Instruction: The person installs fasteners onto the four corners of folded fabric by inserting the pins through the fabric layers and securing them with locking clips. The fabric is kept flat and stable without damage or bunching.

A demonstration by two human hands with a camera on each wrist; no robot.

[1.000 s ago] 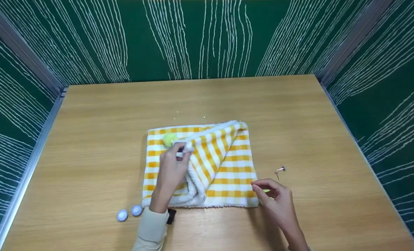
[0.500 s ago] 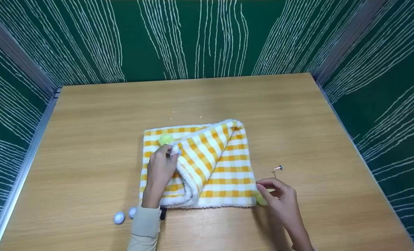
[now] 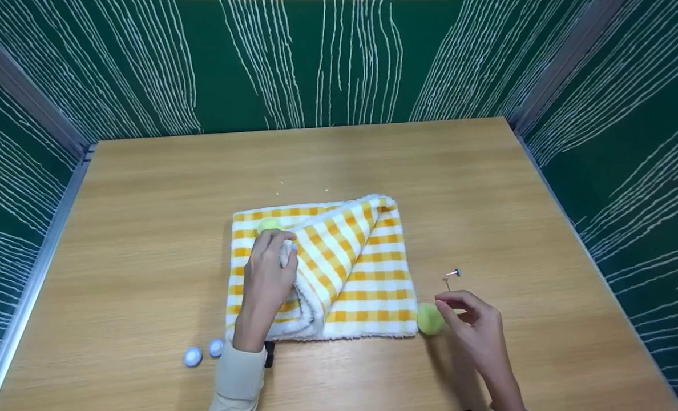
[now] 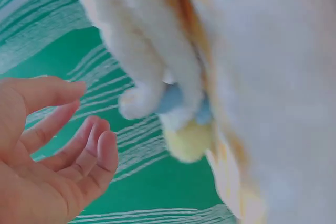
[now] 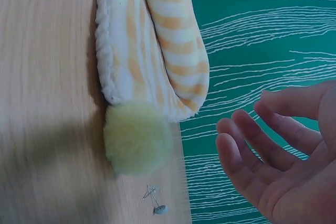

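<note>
My left hand (image 3: 266, 273), empty, loosely curved by blanket fold (image 3: 334, 245); right hand (image 3: 476, 328) likewise, near fuzzy ball (image 3: 430, 319). Light touch probably suits fold.

This looks like a partitioned booth or workstation, though whether it stands in a lab, an office or a workshop cannot be told. A plain wood-grain counter (image 3: 145, 182) is closed in on three sides by dark green panels (image 3: 230, 103), all covered in hand-drawn-looking white lines (image 3: 373, 57). Grey posts (image 3: 564, 60) stand at the two far corners, and pale metal-looking strips (image 3: 31, 279) run along the counter's left and right edges.
</note>
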